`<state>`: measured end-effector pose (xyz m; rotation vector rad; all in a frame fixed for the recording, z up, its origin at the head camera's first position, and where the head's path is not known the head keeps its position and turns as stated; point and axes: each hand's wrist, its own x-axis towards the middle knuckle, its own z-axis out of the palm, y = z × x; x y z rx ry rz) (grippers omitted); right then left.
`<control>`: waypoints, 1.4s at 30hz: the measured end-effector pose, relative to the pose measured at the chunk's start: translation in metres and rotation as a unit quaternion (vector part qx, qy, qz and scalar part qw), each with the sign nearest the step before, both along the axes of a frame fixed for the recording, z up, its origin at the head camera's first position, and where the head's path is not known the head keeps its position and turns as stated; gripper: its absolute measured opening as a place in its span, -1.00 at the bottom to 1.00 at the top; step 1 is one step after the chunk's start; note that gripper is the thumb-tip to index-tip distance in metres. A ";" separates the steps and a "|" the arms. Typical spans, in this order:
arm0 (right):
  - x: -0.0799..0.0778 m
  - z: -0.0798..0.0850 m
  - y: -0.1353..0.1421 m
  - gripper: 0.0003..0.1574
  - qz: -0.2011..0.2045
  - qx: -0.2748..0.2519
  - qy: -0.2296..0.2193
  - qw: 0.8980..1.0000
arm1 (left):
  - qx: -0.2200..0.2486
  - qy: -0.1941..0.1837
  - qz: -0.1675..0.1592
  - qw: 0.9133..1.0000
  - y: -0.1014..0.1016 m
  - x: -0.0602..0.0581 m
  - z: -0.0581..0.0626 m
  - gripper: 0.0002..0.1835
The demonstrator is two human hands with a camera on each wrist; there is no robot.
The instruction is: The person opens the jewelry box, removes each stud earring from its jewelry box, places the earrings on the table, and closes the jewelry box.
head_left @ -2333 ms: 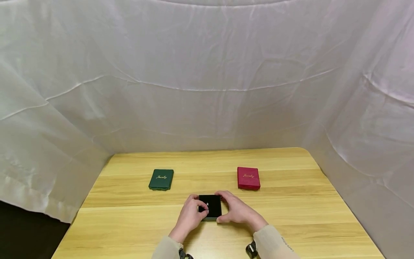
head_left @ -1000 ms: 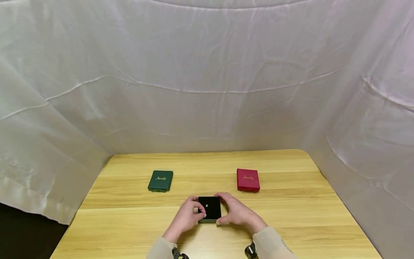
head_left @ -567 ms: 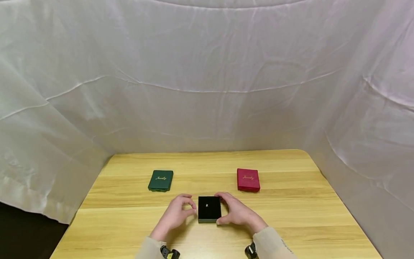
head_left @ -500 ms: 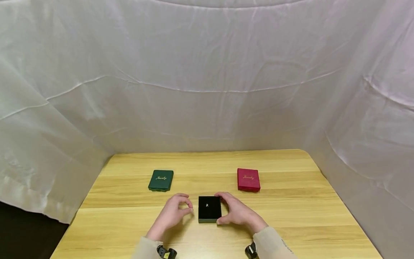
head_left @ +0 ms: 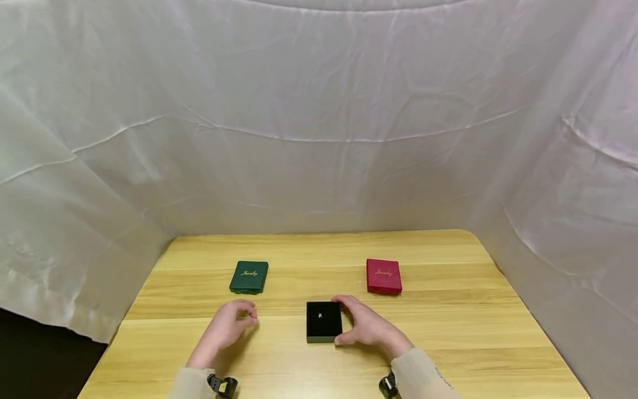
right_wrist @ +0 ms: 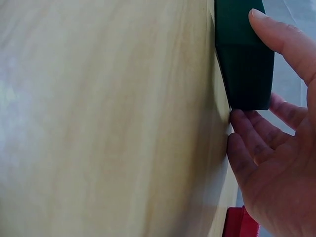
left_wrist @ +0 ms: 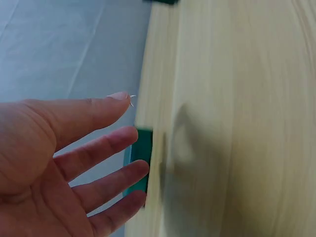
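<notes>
A dark green jewelry box base (head_left: 324,339) with a black pad lies on the table in front of the person. A small silver star-shaped earring (head_left: 320,315) rests on its pad. The right hand (head_left: 368,326) grips the box's right side; in the right wrist view its thumb (right_wrist: 276,37) lies on one side wall (right_wrist: 242,59) and fingers touch around the corner. The left hand (head_left: 228,324) is raised left of the box. In the left wrist view, thin silver points of a second star earring (left_wrist: 132,98) stick out at its thumb tip; the index finger is hidden behind the thumb.
A closed green box (head_left: 249,276) marked "Jewelry" lies at the back left of the wooden table (head_left: 448,343). A closed red box (head_left: 384,276) with the same lettering lies at the back right. Pale curtains (head_left: 319,183) hang around the table.
The left hand has come away from the box pad and moved left, pinching the small earring. One star earring stays on the pad. The right hand keeps its grip on the box.
</notes>
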<state>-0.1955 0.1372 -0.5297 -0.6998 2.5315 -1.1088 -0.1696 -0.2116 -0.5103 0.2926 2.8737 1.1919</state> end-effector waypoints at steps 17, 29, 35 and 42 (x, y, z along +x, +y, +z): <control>0.000 0.001 0.001 0.09 -0.003 -0.002 -0.005 1.000 | -0.049 -0.022 0.045 0.998 -0.034 -0.010 -0.009 -0.86; -0.001 0.001 0.000 0.08 -0.001 -0.001 -0.004 1.000 | -0.067 -0.016 0.049 0.996 -0.035 -0.013 -0.012 -0.87; 0.000 0.001 0.000 0.08 -0.001 -0.003 -0.004 1.000 | -0.073 -0.004 0.050 0.996 -0.035 -0.014 -0.014 -0.87; 0.001 0.001 0.000 0.08 -0.003 -0.003 -0.008 1.000 | -0.082 -0.003 0.063 0.995 -0.035 -0.016 -0.013 -0.87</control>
